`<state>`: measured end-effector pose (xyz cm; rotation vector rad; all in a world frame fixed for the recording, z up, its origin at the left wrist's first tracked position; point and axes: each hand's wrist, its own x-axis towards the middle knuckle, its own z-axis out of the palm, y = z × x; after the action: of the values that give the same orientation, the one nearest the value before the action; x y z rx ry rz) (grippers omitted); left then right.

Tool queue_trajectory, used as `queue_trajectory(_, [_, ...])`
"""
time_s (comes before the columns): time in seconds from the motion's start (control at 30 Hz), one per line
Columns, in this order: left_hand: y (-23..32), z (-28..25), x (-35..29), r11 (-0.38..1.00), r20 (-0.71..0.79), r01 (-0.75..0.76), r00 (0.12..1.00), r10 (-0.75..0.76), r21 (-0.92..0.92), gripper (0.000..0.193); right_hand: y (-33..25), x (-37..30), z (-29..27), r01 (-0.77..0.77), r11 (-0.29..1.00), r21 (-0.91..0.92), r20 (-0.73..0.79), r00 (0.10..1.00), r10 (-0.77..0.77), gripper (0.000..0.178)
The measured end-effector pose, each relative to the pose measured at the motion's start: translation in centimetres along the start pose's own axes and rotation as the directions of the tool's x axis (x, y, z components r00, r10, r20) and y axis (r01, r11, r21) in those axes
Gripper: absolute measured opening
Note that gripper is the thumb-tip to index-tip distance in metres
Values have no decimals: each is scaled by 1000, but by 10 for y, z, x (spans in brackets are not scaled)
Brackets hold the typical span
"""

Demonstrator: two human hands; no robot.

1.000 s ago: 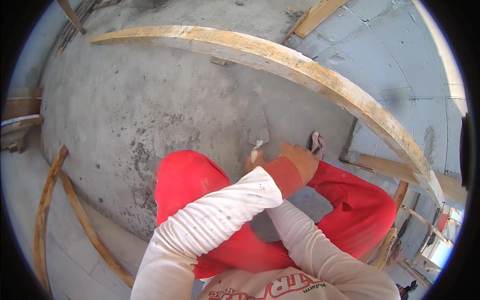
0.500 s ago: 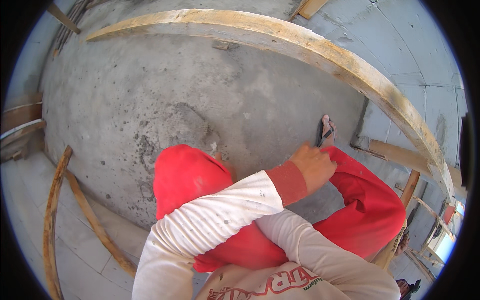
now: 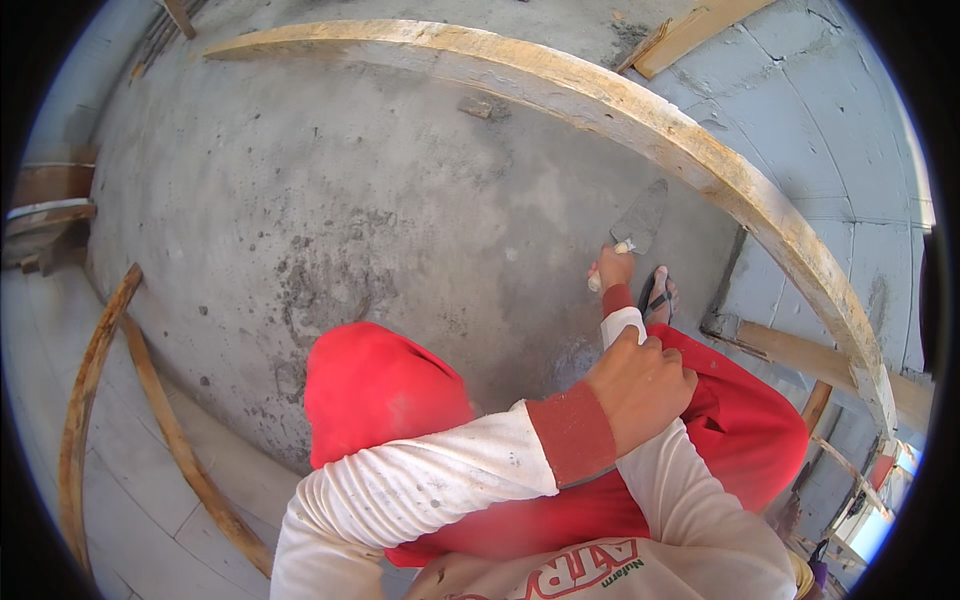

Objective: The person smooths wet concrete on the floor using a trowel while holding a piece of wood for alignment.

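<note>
My right hand [image 3: 615, 268] is closed round the pale handle of a trowel [image 3: 642, 217], low over the grey cement floor [image 3: 420, 190] near my right foot. The trowel's grey blade lies flat or nearly flat on the cement, beyond the hand. My left arm crosses over the right one. My left hand [image 3: 642, 388] rests loosely by my right knee and over the right sleeve, holding nothing that shows. Its knuckles are bent and apart; the fingertips are hidden.
A long wooden beam [image 3: 560, 75] arcs across the far side and right. Two wooden poles [image 3: 100, 400] stand at the left. Grey block walls [image 3: 800, 130] border the floor. Dark crumbs of mortar [image 3: 310, 275] and a small chunk [image 3: 476, 106] lie on the floor.
My right hand, mostly hidden behind the left arm before, has swung out to the right with the trowel. The left hand has shifted slightly nearer and right.
</note>
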<state>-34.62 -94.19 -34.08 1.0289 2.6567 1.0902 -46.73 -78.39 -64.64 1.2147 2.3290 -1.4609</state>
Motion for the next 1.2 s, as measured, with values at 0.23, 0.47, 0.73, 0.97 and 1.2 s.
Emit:
queue_trajectory(0.23, [-12, -15, 2, 996, -155, 57, 987, -45, 71, 5, -20, -155, 164, 353, 838, -415, 422, 891, -167, 43])
queue_trajectory(0.47, [-16, -37, 2, 993, -111, 89, 991, -80, 78, 15, -76, -193, 155, 635, 662, -398, 653, 703, -282, 48])
queue_trajectory(0.73, [-24, -54, -36, 973, -135, 216, 970, -204, 85, 27, -89, 3, 74, 333, 932, -146, 201, 932, -302, 38])
queue_trajectory(0.97, [-23, -34, -41, 945, -220, 326, 924, -313, 24, 29, -91, 30, 180, 109, 985, 135, 137, 982, -128, 40])
queue_trajectory(1.2, [-36, -35, -32, 942, -331, 335, 893, -306, 31, 20, -73, -42, 161, 387, 883, -266, 395, 879, -266, 37])
